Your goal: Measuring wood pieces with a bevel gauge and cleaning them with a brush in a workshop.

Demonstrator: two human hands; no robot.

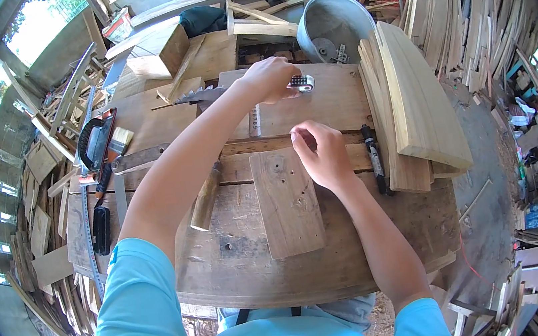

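My left hand (pixel 269 79) reaches across to the far side of the bench, its fingers closed around a small silver-and-black object (pixel 302 83) whose kind is partly hidden by the hand. Just below that wrist, a metal ruler strip (pixel 255 121) lies on a wide flat board (pixel 334 96). Closer to me, my right hand (pixel 322 151) hovers by the upper right edge of a short wooden board (pixel 287 209) with several small holes. Its thumb and forefinger are pinched together, and whatever they hold is too small to make out. A wooden handle (pixel 206 199) lies left of that board.
On the right, thick planks (pixel 418 96) stand beside a black marker-like tool (pixel 374 158). A hand saw (pixel 140 158), a brush (pixel 120 140) and a black-handled tool (pixel 88 146) lie left. A metal bucket (pixel 335 22) sits at the back. Stacked timber surrounds the workbench (pixel 229 280).
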